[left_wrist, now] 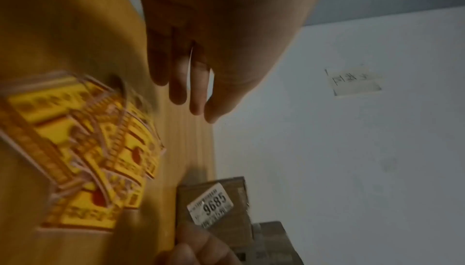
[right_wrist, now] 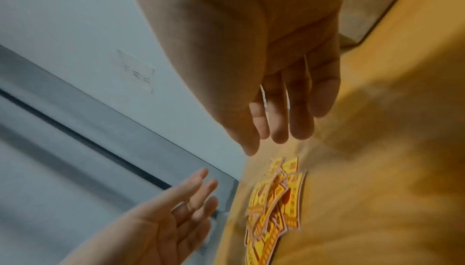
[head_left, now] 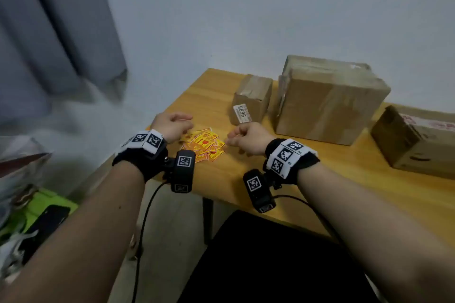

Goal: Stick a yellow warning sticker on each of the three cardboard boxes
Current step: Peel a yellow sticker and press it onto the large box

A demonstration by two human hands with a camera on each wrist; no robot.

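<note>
Both hands hover over the worktop (head_left: 307, 179), neither holding anything. Left hand (head_left: 172, 128) sits just left of the sticker pile (head_left: 204, 145), fingers loose and slightly curled in the head view, relaxed and near-straight in the wrist views. Right hand (head_left: 248, 139) is just right of the pile, fingers loosely bent, nothing pinched.

The stickers are a messy overlapping heap, yellow with red print, near the front left corner of the worktop. Wrist views are blurry, so single sticker edges are hard to tell.

Three boxes stand behind and to the right: small box (head_left: 252, 98) with a white "9685" label, big box (head_left: 330, 98) just beside it, third box (head_left: 416, 140) at the far right, apart from the others. No yellow sticker is visible on any box, so the task looks to be at its start.

Step in hand, likely: pick one sticker off the pile. To do it well:
- go for a top sticker with a free edge, not one buried
- pinch one corner with thumb and index; hold the rest of the pile down with the other hand so it doesn't drag
- check that only one comes up; they overlap and may cling
- peel any backing before going to the box

Risk: scattering the pile off the worktop edge, which is close by.
</note>
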